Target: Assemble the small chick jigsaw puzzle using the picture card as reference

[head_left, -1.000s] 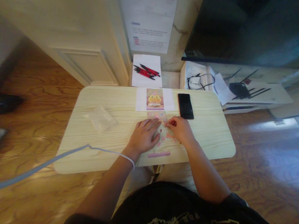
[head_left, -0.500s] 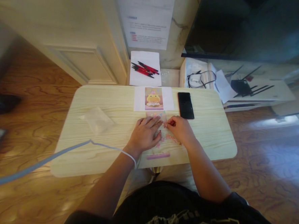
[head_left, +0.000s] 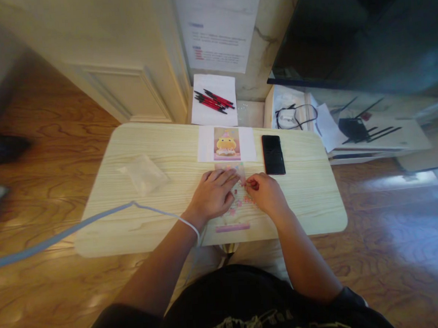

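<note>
My left hand lies flat, fingers stretched out, pressing down a small sticker sheet with pink shapes on the pale wooden table. My right hand is beside it, fingers pinched together at the sheet's upper right edge on something too small to make out. A purple strip lies near the table's front edge. Beyond the hands a card with a yellow duck picture rests on white paper.
A black phone lies right of the duck card. A clear plastic bag sits on the table's left. A blue cable crosses the front left. Red and black pens on paper and a low shelf with cables stand behind.
My right hand has shifted slightly toward me and closer to the left hand. The left hand stays pressed on the sheet.
</note>
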`<state>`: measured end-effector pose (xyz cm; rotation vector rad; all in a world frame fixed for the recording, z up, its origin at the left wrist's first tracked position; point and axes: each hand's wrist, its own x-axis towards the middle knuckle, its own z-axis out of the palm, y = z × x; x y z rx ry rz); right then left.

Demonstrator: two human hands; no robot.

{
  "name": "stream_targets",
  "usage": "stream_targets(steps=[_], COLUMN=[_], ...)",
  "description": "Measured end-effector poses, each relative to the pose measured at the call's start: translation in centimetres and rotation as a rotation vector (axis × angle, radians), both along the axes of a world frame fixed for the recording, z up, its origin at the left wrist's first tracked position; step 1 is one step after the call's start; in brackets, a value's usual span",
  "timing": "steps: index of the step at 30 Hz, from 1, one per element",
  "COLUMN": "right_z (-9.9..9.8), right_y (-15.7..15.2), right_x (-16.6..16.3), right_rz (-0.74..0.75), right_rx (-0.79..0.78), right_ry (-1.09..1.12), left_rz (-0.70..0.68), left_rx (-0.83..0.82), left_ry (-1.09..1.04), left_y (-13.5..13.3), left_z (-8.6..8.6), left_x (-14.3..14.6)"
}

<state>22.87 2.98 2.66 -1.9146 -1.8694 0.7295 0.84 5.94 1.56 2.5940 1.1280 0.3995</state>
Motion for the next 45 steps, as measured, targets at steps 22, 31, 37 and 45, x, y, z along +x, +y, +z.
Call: stream_targets(steps=[22, 31, 37, 45], right_z=[2.7, 2.6, 1.9, 1.1], right_y=[1.3, 1.3, 1.0, 0.1], right_x=[-3.1, -0.1, 0.6, -0.4], right_rz=[-0.127, -0.101, -0.088, -0.115], right_rx=[-0.280, -0.422, -0.304, -0.215], right_ry=[-0.220, -0.083, -0.137, -0.123], left_rz=[-0.018, -0.008, -0.015, 0.073], left_rx=[-0.013, -0.004, -0.004, 0.018], left_ry=[0.071, 0.024, 0.027, 0.019], left_y=[0.9, -0.5, -2.4, -3.5], left_z=[0.8, 0.8, 0.9, 1.3], left_x=[0.6, -0.3, -1.5, -2.7])
